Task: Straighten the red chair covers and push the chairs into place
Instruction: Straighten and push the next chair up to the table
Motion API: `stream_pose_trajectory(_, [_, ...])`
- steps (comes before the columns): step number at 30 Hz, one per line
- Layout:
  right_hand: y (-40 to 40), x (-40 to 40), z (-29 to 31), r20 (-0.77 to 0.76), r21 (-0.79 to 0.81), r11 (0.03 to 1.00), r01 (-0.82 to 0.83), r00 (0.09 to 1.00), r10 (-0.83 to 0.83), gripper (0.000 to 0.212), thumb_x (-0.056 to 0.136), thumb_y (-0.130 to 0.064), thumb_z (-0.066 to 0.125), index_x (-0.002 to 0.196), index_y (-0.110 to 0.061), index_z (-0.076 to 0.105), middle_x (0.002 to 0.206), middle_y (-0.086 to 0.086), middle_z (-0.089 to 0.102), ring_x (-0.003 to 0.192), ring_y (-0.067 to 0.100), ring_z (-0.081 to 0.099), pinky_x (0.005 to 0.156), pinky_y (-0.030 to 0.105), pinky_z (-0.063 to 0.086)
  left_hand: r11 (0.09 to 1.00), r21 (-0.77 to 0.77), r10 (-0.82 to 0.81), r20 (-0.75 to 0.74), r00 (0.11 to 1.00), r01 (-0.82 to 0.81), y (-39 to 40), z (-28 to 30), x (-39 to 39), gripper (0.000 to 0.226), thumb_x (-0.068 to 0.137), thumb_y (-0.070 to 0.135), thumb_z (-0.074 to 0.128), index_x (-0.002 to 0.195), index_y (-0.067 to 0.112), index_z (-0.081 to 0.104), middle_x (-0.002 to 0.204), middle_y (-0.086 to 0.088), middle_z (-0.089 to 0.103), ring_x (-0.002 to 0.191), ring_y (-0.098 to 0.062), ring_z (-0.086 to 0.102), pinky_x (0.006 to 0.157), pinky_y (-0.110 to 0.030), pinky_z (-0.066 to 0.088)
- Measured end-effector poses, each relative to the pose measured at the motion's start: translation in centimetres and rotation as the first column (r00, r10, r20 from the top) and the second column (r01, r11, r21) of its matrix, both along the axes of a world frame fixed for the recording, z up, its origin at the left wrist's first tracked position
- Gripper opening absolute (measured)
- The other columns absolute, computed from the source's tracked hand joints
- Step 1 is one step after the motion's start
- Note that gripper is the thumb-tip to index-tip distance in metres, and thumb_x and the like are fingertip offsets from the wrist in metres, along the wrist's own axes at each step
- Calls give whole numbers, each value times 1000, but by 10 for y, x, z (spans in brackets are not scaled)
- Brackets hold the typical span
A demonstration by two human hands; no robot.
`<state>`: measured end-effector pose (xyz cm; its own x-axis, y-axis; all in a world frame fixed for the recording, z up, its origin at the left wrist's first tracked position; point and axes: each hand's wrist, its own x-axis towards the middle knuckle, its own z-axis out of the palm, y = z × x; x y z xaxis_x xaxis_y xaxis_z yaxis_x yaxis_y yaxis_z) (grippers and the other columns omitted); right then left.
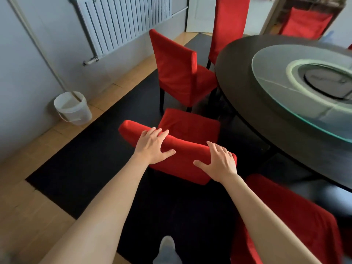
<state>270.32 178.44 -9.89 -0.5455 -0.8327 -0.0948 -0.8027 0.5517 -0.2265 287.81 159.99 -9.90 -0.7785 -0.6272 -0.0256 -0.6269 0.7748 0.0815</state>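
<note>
Resting open hands (153, 145) on chair cover (182, 166)

Both forearms are bare up to the frame's lower edge, with no sleeves showing. The left hand (152, 144) and the right hand (220, 162) wear no gloves, rings or watch. Below and between the hands shows a light grey shoe (167, 250), blurred.

Red-covered chair (182, 149), upright, seat facing round table (247, 88)
</note>
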Motion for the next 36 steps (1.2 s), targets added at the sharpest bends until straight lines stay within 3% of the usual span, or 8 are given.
stream_pose_trajectory(6, [-39, -22, -28, 62, 113, 993, -23, 998, 16, 101, 72, -83, 46, 150, -21, 25, 147, 2, 44, 136, 24, 40, 114, 46, 29, 998, 54, -41, 112, 993, 35, -39, -27, -17, 89, 80, 79, 36, 150, 25, 27, 154, -6, 34, 145, -26, 21, 117, -47, 15])
stream_pose_trajectory(10, [-48, -27, -36, -44, 213, 977, -26, 998, 36, 111, 59, -94, 20, 145, -25, 35, 123, -1, 62, 114, 24, 57, 104, 44, 39, 996, 63, -67, 175, 982, 57, -58, -35, -20, 101, 69, 89, 25, 148, 27, 32, 151, -1, 38, 143, -23, 26, 117, -46, 14])
stream_pose_trajectory(14, [-48, -23, -42, -137, 181, 984, 4, 990, 21, 110, 56, -95, 12, 132, -26, 50, 104, -3, 67, 95, 21, 62, 92, 37, 44, 993, 58, -115, 149, 982, 107, -67, -39, -22, 108, 60, 95, 20, 141, 28, 44, 143, 5, 49, 135, -18, 40, 115, -42, 20])
stream_pose_trajectory(19, [-50, -8, -39, -169, 184, 979, 82, 984, -51, 105, 54, -95, 11, 117, -25, 57, 89, -5, 66, 84, 18, 62, 87, 35, 42, 986, 79, -156, 80, 985, 150, -77, -41, -14, 104, 60, 94, 27, 136, 27, 52, 136, 6, 56, 128, -15, 48, 111, -37, 27])
stream_pose_trajectory(24, [-44, 23, -39, -202, 164, 969, 184, 968, -150, 101, 53, -96, 10, 110, -27, 58, 88, -6, 65, 83, 17, 62, 83, 34, 40, 970, 81, -233, 51, 971, 229, -82, -40, -2, 108, 57, 96, 23, 131, 25, 57, 132, 4, 60, 124, -17, 52, 108, -38, 31])
stream_pose_trajectory(30, [-34, 95, -42, -207, 115, 922, 370, 916, -342, 97, 54, -96, 15, 109, -30, 60, 89, -7, 66, 83, 17, 61, 84, 34, 39, 915, 95, -399, 69, 914, 392, -100, -39, 24, 95, 66, 90, 41, 133, 24, 55, 133, 3, 59, 126, -18, 50, 109, -37, 30])
stream_pose_trajectory(36, [-38, 164, -48, -224, 74, 838, 541, 828, -514, 92, 54, -96, 19, 101, -29, 62, 87, -6, 67, 80, 19, 62, 82, 36, 40, 836, 85, -549, 82, 832, 543, -118, -38, 44, 97, 65, 91, 39, 134, 24, 55, 132, 4, 59, 125, -16, 50, 108, -35, 29])
